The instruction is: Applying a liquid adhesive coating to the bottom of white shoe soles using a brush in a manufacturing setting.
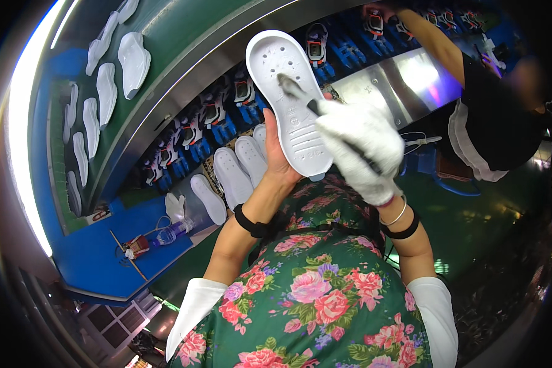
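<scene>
My bare left hand [278, 156] holds up a white shoe sole [300, 138], gripping it from below and at its left edge. The sole is tilted, with its inner face, small holes and raised ribs toward me. In a white knit glove, my right hand [362, 144] is closed on a brush [293, 89]. The brush tip is over the upper half of the sole and looks to touch it; motion blurs it. The glove covers the sole's lower right edge, and most of the brush handle is hidden in it.
More white soles [232, 175] stand behind my left wrist. Others lie on a green conveyor [165, 52] at the upper left. Shoe uppers on blue holders [193, 132] line the metal-edged track. A blue table [98, 260] bears a purple bottle [170, 233]. A co-worker [490, 116] reaches in at right.
</scene>
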Tool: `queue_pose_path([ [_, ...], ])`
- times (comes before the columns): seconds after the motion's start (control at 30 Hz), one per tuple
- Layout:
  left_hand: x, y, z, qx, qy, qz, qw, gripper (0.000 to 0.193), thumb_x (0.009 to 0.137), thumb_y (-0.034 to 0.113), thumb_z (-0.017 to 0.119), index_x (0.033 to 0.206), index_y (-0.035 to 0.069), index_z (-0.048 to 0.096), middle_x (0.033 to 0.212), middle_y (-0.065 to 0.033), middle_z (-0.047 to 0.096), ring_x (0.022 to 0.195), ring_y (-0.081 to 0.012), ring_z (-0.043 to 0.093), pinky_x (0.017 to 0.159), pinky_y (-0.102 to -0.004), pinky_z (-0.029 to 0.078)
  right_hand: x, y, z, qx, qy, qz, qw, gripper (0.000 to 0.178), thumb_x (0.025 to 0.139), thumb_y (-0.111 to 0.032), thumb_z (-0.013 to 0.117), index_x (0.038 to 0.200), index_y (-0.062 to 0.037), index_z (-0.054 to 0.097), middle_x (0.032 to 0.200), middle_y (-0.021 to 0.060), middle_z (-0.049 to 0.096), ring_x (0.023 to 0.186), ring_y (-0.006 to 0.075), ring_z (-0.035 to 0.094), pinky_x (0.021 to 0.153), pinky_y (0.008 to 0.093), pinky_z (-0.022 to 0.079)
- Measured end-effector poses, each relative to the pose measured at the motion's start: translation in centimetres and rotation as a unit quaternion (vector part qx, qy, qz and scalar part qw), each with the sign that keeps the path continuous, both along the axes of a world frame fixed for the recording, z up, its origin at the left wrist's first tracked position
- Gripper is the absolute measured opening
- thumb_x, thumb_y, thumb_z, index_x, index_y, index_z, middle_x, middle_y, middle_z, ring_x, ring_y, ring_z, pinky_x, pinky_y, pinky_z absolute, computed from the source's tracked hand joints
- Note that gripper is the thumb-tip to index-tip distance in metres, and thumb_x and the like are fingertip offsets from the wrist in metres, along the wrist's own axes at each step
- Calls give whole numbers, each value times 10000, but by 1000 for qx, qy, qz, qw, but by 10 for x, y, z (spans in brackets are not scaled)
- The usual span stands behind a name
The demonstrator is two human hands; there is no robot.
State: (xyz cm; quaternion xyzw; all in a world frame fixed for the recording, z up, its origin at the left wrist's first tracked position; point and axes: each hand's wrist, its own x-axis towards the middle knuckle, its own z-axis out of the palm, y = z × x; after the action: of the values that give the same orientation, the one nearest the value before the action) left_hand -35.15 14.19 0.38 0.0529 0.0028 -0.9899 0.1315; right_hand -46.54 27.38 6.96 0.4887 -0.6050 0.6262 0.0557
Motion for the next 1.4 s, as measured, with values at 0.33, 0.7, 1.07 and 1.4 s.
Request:
queue_pose_path([
  [0.33, -23, 5, 12, -84, -48, 20, 995, 982, 866, 817, 414, 1498, 69, 337, 1423, -195, 494, 1176, -402, 583, 989, -566, 512, -1, 9, -12, -1, -12, 27, 1000, 229, 772, -6, 741, 999, -25, 759, 1020, 136, 745, 912, 276, 698, 833, 364, 555],
  [0.7, -26, -17, -1, -163, -38, -16, 986, 982, 829, 810, 497, 1477, 82, 375, 1340, -219, 529, 1116, -409, 583, 897, -553, 554, 1, 19, -20, 23, 51, 75, 996, 215, 771, -46, 763, 984, -70, 759, 1041, 118, 746, 890, 283, 705, 778, 356, 554],
  [1.07, -28, -26, 2, -135, -78, -34, 987, 1054, 783, 819, 572, 1461, 38, 374, 1269, -269, 521, 1064, -425, 540, 905, -506, 523, 11, 28, -28, 24, 50, 112, 992, 235, 742, -57, 802, 968, -98, 756, 1045, 112, 741, 876, 257, 709, 742, 347, 569],
  [1.4, -25, -44, -1, -166, 19, -128, 978, 1008, 860, 759, 496, 1569, 88, 241, 1519, -304, 339, 1203, -503, 552, 943, -593, 526, 7, 39, -34, 64, -26, 163, 984, 171, 754, -50, 772, 919, -96, 760, 940, 62, 741, 814, 247, 700, 727, 342, 571],
])
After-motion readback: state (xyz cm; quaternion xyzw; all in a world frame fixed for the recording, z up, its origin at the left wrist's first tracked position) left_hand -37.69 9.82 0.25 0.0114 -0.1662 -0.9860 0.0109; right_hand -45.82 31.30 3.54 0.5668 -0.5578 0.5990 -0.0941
